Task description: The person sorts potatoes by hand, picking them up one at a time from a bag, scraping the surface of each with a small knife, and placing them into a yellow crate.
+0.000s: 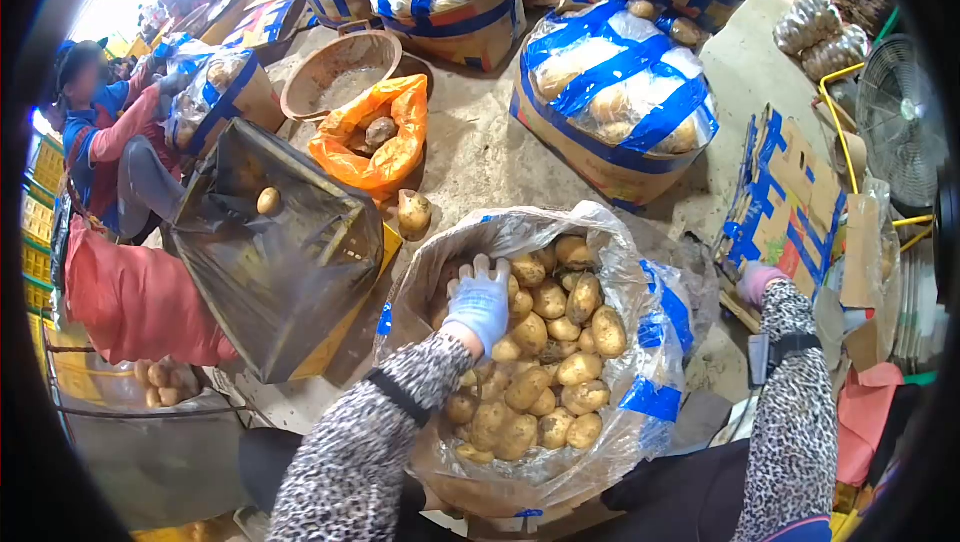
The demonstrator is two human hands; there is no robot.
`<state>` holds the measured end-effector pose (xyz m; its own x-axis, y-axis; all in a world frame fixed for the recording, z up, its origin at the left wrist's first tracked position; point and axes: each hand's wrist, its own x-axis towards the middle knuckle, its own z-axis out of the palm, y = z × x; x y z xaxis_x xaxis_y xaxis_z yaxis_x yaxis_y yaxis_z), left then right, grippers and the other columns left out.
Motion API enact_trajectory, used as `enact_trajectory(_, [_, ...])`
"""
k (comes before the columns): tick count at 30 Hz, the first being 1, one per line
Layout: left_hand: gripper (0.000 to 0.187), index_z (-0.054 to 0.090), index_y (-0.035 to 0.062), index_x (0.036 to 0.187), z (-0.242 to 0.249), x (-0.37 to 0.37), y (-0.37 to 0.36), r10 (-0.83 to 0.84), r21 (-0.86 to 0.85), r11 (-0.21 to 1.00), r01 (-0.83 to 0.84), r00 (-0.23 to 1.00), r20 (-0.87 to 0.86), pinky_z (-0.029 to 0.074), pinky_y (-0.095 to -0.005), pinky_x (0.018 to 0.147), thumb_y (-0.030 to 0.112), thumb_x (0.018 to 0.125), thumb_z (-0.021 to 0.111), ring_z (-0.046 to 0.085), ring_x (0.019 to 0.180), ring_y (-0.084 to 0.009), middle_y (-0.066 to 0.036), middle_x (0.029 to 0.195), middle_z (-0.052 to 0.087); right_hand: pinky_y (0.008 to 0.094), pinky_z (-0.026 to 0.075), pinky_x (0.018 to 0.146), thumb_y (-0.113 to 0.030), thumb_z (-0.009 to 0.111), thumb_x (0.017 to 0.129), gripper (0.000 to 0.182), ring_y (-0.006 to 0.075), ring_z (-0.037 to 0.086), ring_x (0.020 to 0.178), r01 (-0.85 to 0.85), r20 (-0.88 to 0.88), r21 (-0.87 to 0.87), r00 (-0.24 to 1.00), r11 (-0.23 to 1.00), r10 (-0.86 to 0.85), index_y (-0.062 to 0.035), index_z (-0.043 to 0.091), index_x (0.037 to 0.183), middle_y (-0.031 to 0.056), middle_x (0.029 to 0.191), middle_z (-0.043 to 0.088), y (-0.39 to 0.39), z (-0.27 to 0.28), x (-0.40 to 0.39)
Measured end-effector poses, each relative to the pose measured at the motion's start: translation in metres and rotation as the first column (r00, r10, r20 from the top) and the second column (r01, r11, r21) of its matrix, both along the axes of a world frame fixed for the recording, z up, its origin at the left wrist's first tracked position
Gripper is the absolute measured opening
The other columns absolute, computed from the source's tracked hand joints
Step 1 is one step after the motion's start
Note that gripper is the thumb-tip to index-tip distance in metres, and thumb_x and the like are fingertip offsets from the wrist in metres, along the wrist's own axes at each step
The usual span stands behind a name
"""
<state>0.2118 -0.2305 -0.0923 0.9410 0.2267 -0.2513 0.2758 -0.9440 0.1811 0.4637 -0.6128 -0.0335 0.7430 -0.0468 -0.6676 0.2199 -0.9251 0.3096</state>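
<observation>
My left hand [479, 302], in a pale blue-grey glove, rests at the upper left of the potatoes [540, 352] in a box lined with clear plastic [590, 472]. Its fingers are spread over the pile, and nothing shows in its grip. Blue tape [652, 399] crosses the right side of the liner. Off to the right, my right hand [762, 282], in a pinkish glove, is beside a flattened cardboard piece with blue tape [795, 212]. Its fingers are largely hidden, so I cannot tell what they hold.
A dark plastic-covered crate [280, 252] bears one potato. Beyond it are an orange bag [385, 157], a round tub [340, 72] and a taped, filled box [615, 92]. A fan [900, 112] stands right. A co-worker [110, 142] sits at left beside another box.
</observation>
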Motion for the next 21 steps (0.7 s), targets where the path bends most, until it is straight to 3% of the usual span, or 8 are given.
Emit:
enact_trajectory(4, [0.071, 0.042, 0.0035, 0.135, -0.003, -0.001, -0.004, 0.221, -0.443, 0.878, -0.184, 0.975, 0.034, 0.048, -0.0414, 0.095, 0.024, 0.078, 0.079, 0.053, 0.116, -0.0333, -0.023, 0.133, 0.046, 0.0358, 0.053, 0.07, -0.022, 0.051, 0.097, 0.029, 0.0244, 0.066, 0.081, 0.02, 0.123, 0.666, 0.983, 0.745, -0.136, -0.0007, 0.057, 0.116, 0.0134, 0.093, 0.066, 0.021, 0.083, -0.039])
enact_trajectory(5, [0.072, 0.041, 0.0033, 0.135, 0.004, -0.006, -0.004, 0.31, -0.617, 0.759, -0.209, 0.949, 0.06, 0.049, -0.0393, 0.093, 0.024, 0.078, 0.08, 0.055, 0.113, -0.0292, -0.021, 0.131, 0.047, 0.0291, 0.051, 0.063, -0.023, 0.051, 0.098, 0.03, 0.0155, 0.063, 0.069, 0.188, -0.046, 0.82, 0.963, 0.541, -0.265, 0.0004, 0.053, 0.117, 0.0068, 0.081, 0.062, 0.056, 0.126, -0.077])
enact_trajectory(6, [0.075, 0.037, 0.0022, 0.136, 0.063, -0.014, -0.005, 0.336, -0.866, 0.263, -0.426, 0.881, -0.332, 0.051, -0.0333, 0.088, 0.025, 0.08, 0.082, 0.057, 0.106, -0.0193, -0.015, 0.122, 0.053, 0.0281, 0.052, 0.065, -0.02, 0.051, 0.098, 0.029, 0.0154, 0.063, 0.072, 0.23, -0.139, 0.905, 0.955, 0.358, -0.262, 0.0007, 0.052, 0.119, 0.0068, 0.087, 0.063, 0.071, 0.146, -0.105])
enact_trajectory(9, [0.068, 0.036, 0.0041, 0.138, 0.08, -0.064, -0.003, 0.264, -0.998, -0.038, -0.06, 0.962, -0.067, 0.055, -0.0334, 0.081, 0.021, 0.085, 0.075, 0.062, 0.1, -0.0181, -0.012, 0.116, 0.058, 0.0281, 0.053, 0.071, -0.011, 0.049, 0.099, 0.027, 0.0157, 0.063, 0.08, 0.335, -0.348, 0.936, 0.929, -0.11, -0.129, 0.0031, 0.05, 0.122, 0.0098, 0.101, 0.064, 0.096, 0.166, -0.185])
enact_trajectory(11, [0.063, 0.038, 0.0059, 0.141, 0.147, -0.093, -0.012, 0.185, -0.771, -0.627, -0.109, 0.941, -0.284, 0.057, -0.0378, 0.084, 0.021, 0.088, 0.069, 0.062, 0.11, -0.0245, -0.015, 0.125, 0.058, 0.0241, 0.053, 0.071, -0.012, 0.052, 0.101, 0.027, 0.0114, 0.062, 0.083, 0.395, -0.398, 0.9, 0.917, -0.186, 0.023, 0.0007, 0.051, 0.124, 0.0082, 0.102, 0.066, 0.118, 0.168, -0.228])
enact_trajectory(15, [0.061, 0.04, 0.002, 0.144, 0.165, -0.137, -0.011, 0.14, -0.508, -0.859, -0.056, 0.93, -0.34, 0.056, -0.0509, 0.093, 0.029, 0.092, 0.059, 0.056, 0.123, -0.0397, -0.021, 0.139, 0.052, 0.0217, 0.049, 0.068, -0.017, 0.055, 0.1, 0.029, 0.0062, 0.059, 0.079, 0.502, -0.502, 0.865, 0.865, 0.007, 0.014, 0.0008, 0.059, 0.123, 0.0057, 0.101, 0.067, 0.157, 0.152, -0.274])
enact_trajectory(19, [0.069, 0.041, -0.0016, 0.143, 0.148, -0.158, -0.01, 0.343, -0.807, -0.577, 0.127, 0.934, -0.099, 0.054, -0.0446, 0.097, 0.017, 0.085, 0.072, 0.057, 0.123, -0.0318, -0.02, 0.139, 0.053, 0.0239, 0.05, 0.067, -0.018, 0.056, 0.099, 0.029, 0.0093, 0.062, 0.077, 0.257, -0.259, 0.962, 0.966, -0.091, -0.014, 0.0017, 0.062, 0.121, 0.0069, 0.093, 0.068, 0.17, 0.103, -0.299])
enact_trajectory(21, [0.075, 0.042, -0.0023, 0.143, 0.154, -0.17, -0.016, 0.312, -0.868, 0.393, 0.303, 0.844, 0.436, 0.053, -0.0404, 0.098, 0.008, 0.079, 0.08, 0.058, 0.123, -0.0272, -0.02, 0.139, 0.054, 0.0252, 0.051, 0.066, -0.018, 0.058, 0.099, 0.029, 0.0116, 0.063, 0.076, 0.011, -0.011, 0.995, 1.0, -0.099, 0.003, 0.0009, 0.063, 0.12, 0.008, 0.091, 0.068, 0.173, 0.099, -0.31])
